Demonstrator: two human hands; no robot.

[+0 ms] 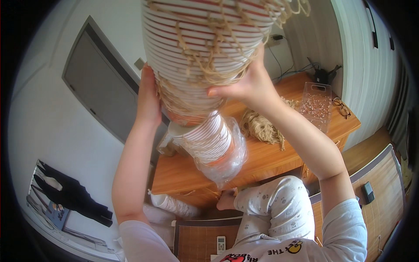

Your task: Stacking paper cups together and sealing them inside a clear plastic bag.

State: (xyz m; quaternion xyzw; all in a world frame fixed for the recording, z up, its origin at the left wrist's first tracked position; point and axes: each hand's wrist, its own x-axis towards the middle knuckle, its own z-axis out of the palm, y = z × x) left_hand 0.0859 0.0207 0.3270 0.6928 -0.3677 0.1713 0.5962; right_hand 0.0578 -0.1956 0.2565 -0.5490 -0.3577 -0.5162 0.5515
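Observation:
Raised in front of me is a tall stack of nested white paper cups (192, 56), with tan twine (214, 43) looped and hanging around their rims. My left hand (150, 98) grips its left side near the lower end. My right hand (244, 85) is closed around its right side, the thumb across the front. The far fingers of both hands are hidden behind the stack. Directly below, a second stack of paper cups (205, 139) with twine stands on the wooden desk (262, 161), partly inside a clear plastic bag (224, 172). I cannot tell whether the two stacks touch.
A heap of tan twine (264, 124) lies to the right on the desk. Beyond it are a clear tray (316, 107) of small coppery pieces, glasses (341, 108) and a black device (324, 75) with cables. Another wrapped cup stack (174, 205) lies below the desk's left edge.

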